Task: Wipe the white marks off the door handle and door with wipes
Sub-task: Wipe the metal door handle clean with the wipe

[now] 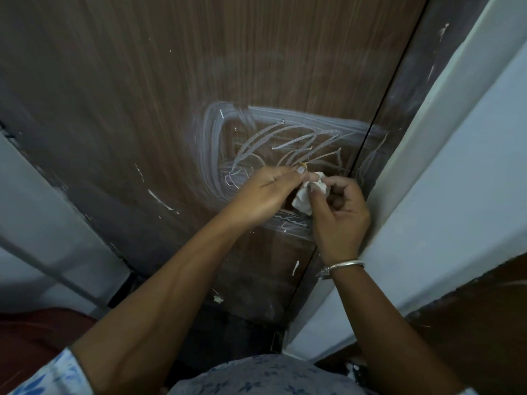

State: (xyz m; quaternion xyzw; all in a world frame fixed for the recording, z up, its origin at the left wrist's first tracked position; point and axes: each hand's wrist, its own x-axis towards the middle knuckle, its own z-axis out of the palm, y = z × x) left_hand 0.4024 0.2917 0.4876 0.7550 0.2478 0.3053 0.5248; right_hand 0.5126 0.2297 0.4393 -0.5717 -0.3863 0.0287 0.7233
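Between the fingertips (298, 173) of both hands sits a crumpled wipe (308, 195); left hand (262, 195) and right hand (339, 212) pinch it, white marks (256, 132) just beyond on the door (142, 109). Balled so tight, it may only smear them.

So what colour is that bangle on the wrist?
Silver; the bangle sits on the right wrist, seen best in the head view.
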